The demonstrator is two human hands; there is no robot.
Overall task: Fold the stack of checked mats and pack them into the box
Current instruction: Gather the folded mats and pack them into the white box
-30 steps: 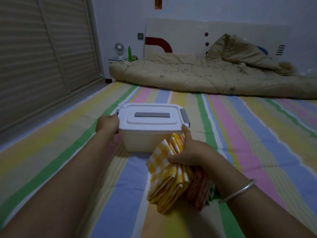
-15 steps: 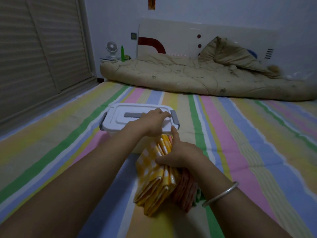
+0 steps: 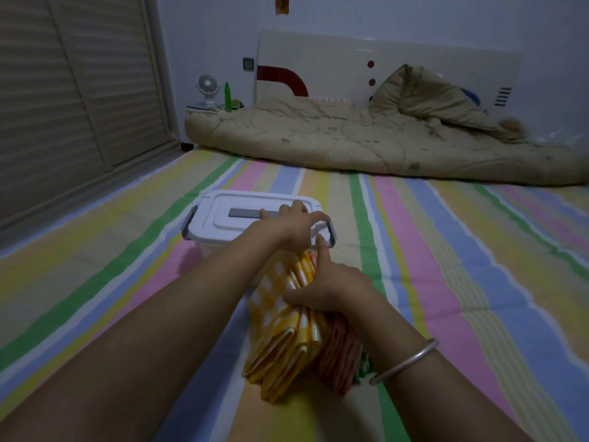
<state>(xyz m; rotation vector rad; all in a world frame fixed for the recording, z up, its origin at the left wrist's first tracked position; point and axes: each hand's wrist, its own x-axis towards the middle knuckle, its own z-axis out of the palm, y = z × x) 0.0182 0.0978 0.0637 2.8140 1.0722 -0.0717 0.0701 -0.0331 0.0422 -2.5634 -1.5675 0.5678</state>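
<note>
A white plastic box [image 3: 220, 247] with a closed lid [image 3: 223, 202] and grey side latches stands on the striped sheet ahead of me. My left hand [image 3: 294, 226] lies on the right end of the lid, its fingers bent over the edge by the right latch [image 3: 331, 232]. Just in front of the box, a stack of folded checked mats [image 3: 280, 330] stands on edge: yellow ones on the left, orange and a green one on the right. My right hand [image 3: 331, 288] grips the stack from above, with the thumb on the yellow mats and the index finger raised.
The striped sheet [image 3: 462, 282] covers the whole surface around the box. A rumpled beige quilt [image 3: 350, 141] lies along the far edge by the headboard. A small fan [image 3: 207, 89] and a green bottle [image 3: 228, 97] stand in the far left corner. Slatted doors [image 3: 63, 90] line the left side.
My left hand has crossed from the box's left latch to the right end of the lid. The right hand kept its hold on the mats.
</note>
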